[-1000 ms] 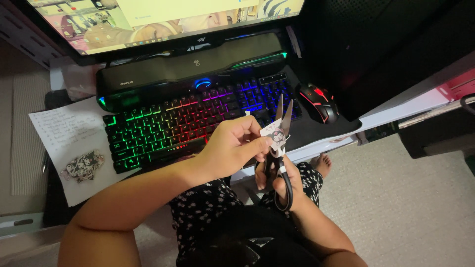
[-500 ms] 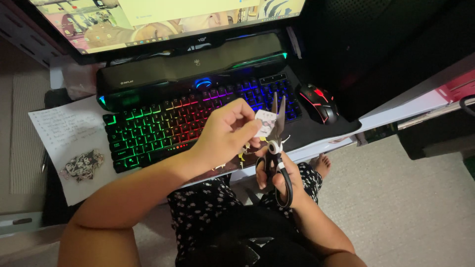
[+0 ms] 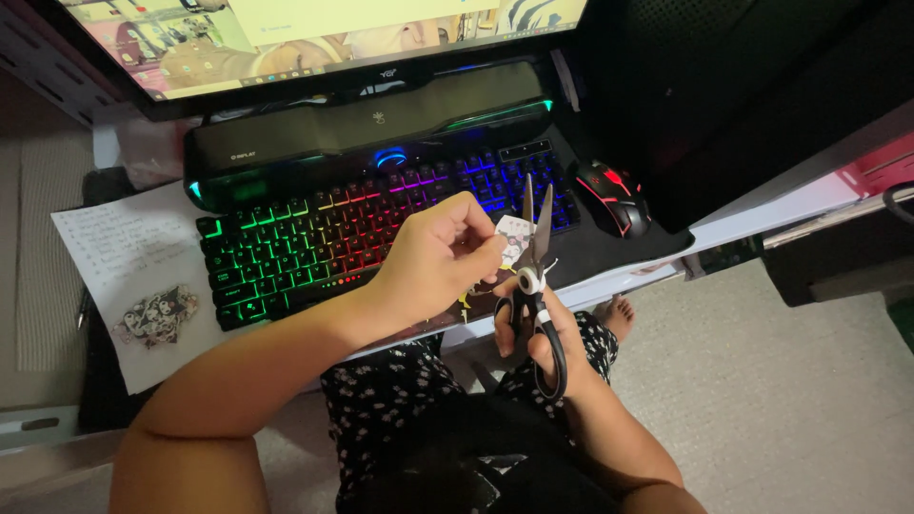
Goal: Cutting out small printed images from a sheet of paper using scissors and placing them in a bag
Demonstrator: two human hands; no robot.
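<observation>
The right hand (image 3: 535,335) grips the black handles of a pair of scissors (image 3: 533,271), fingers through the loops, holding them upright in front of the near edge of the backlit keyboard (image 3: 362,233). The long axis of the scissors runs from the handles, close to the person's lap, up and away toward the keyboard, with the two blades parted a little at the tips. The left hand (image 3: 438,257) is closed in a pinch on a small paper cutout (image 3: 514,240), which it holds just to the left of the blades, its right edge at or between them; whether the blades touch the paper cannot be told. The cutout thus lies just above the right hand and beside the left fingertips, so the left hand is the nearer of the two to it. Left of the keyboard a white sheet of paper (image 3: 114,276) lies on the desk (image 3: 657,266) with another small cutout (image 3: 157,314) on it. To the right of the keyboard sits a black and red mouse (image 3: 614,195); behind the keyboard stand a dark speaker bar (image 3: 371,119) and a lit monitor (image 3: 314,33).
</observation>
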